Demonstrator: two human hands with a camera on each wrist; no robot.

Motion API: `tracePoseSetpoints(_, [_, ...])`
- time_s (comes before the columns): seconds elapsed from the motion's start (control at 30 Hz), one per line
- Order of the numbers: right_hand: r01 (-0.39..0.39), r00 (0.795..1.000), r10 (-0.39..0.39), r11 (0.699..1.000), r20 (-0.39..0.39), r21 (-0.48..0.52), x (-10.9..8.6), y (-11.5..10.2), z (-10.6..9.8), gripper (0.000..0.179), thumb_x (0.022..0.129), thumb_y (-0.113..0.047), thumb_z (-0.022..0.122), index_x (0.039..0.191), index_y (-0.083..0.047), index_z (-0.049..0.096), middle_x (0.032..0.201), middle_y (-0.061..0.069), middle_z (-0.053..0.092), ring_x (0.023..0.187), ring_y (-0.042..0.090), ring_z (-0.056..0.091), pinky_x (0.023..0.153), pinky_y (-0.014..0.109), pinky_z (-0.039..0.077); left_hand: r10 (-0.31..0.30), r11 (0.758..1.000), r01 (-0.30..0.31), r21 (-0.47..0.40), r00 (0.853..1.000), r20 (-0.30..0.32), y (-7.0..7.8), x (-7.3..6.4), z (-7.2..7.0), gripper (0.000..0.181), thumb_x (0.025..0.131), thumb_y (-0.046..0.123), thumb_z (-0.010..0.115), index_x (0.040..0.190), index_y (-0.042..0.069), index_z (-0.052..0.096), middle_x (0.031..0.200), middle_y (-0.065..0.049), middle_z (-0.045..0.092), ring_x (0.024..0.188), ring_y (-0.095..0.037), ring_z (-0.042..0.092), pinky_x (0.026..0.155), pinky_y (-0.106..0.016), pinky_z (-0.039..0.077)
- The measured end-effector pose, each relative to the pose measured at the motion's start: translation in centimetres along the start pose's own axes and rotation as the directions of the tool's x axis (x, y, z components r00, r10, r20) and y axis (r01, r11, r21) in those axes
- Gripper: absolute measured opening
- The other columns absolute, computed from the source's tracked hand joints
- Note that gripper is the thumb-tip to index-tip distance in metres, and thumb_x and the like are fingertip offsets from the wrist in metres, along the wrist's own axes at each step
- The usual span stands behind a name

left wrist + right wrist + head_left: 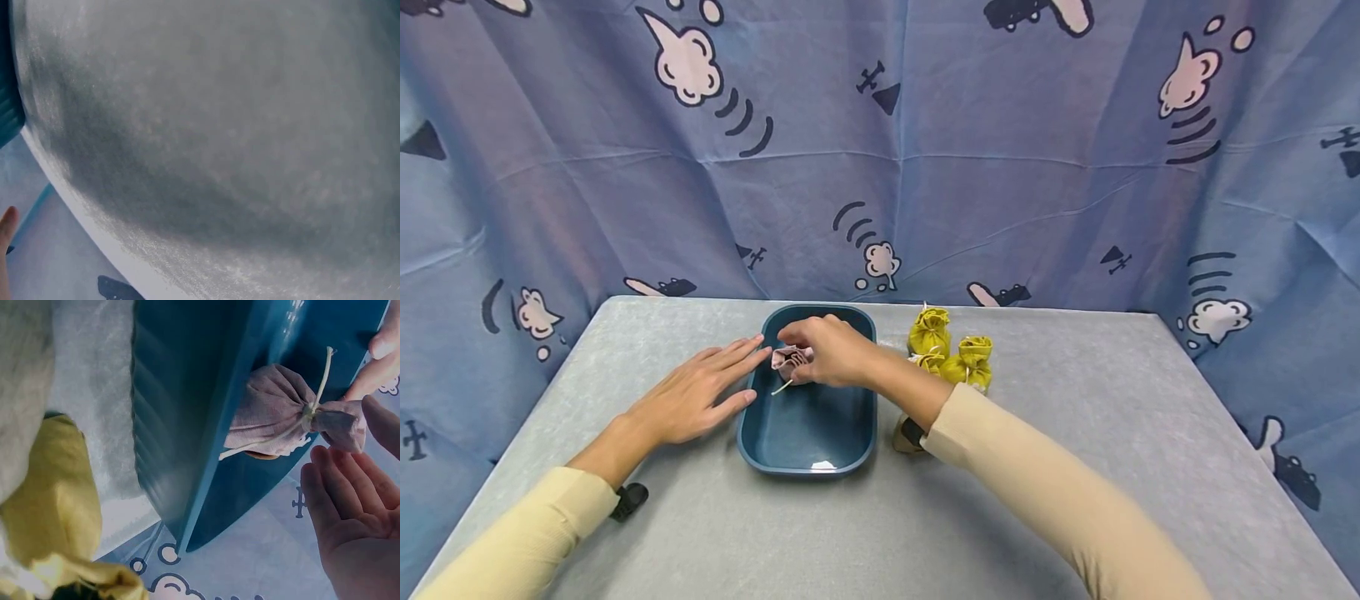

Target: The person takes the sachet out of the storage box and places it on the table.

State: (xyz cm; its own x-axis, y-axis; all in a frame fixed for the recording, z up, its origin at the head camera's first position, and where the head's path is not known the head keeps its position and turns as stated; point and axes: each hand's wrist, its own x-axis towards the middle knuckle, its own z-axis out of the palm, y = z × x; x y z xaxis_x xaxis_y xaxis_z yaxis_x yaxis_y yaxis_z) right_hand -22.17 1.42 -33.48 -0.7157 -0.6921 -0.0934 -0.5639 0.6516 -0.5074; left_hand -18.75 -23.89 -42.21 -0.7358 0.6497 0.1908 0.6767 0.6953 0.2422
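A pinkish drawstring pouch [275, 409] with a white cord sits inside the blue rectangular bin [820, 433]. My right hand [835, 352] reaches over the bin's right side. In the right wrist view its thumb and spread fingers [350, 494] lie on either side of the pouch's gathered top, not closed round it. My left hand [696, 392] lies flat at the bin's left side, fingers straight, fingertips at the rim. A fingertip of it [6, 231] shows at the edge of the left wrist view, beside the bin's wall [7, 94].
Several mustard-yellow drawstring pouches [929, 333] stand right of the bin, near the table's back. A beige item [906, 437] is partly hidden under the right forearm. A patterned blue curtain [895, 125] hangs behind the grey table [1075, 467].
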Motion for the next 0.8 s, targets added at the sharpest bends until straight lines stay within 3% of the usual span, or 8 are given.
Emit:
tracePoseSetpoints(0.17, [0.002,1.0,-0.002,1.0,-0.001,-0.02,0.32,-0.11,0.4,0.052,0.089,-0.01,0.075,0.138,-0.005,0.059,0.133,0.006,0.064,0.125,0.017,0.058,0.103,0.031,0.047,0.001,1.0,-0.001,-0.001,1.0,0.001,-0.04,0.01,0.0,0.062,0.104,0.041,0.05,0.158,0.018,0.032,0.163,-0.006,0.027,0.147,-0.026,0.031,0.114,-0.055,0.026])
tracePoseSetpoints(0.5, [0.035,0.999,-0.035,0.999,-0.019,-0.01,0.74,-0.11,1.04,0.039,0.093,-0.006,0.069,0.132,-0.006,0.064,0.12,0.006,0.069,0.097,0.013,0.064,0.085,0.026,0.052,0.01,1.0,-0.01,0.003,1.0,-0.002,-0.02,0.09,-0.05,0.061,0.104,0.041,0.05,0.157,0.016,0.034,0.162,-0.007,0.028,0.147,-0.026,0.031,0.115,-0.054,0.026])
tracePoseSetpoints(0.8, [0.019,0.999,-0.019,1.0,-0.028,-0.002,0.83,-0.1,1.08,0.038,0.094,0.003,0.061,0.131,-0.006,0.065,0.126,0.007,0.067,0.114,0.016,0.064,0.094,0.03,0.052,0.008,1.0,-0.008,0.004,1.0,-0.001,-0.03,0.03,-0.05,0.061,0.103,0.041,0.05,0.157,0.016,0.034,0.162,-0.008,0.028,0.146,-0.026,0.031,0.114,-0.054,0.026])
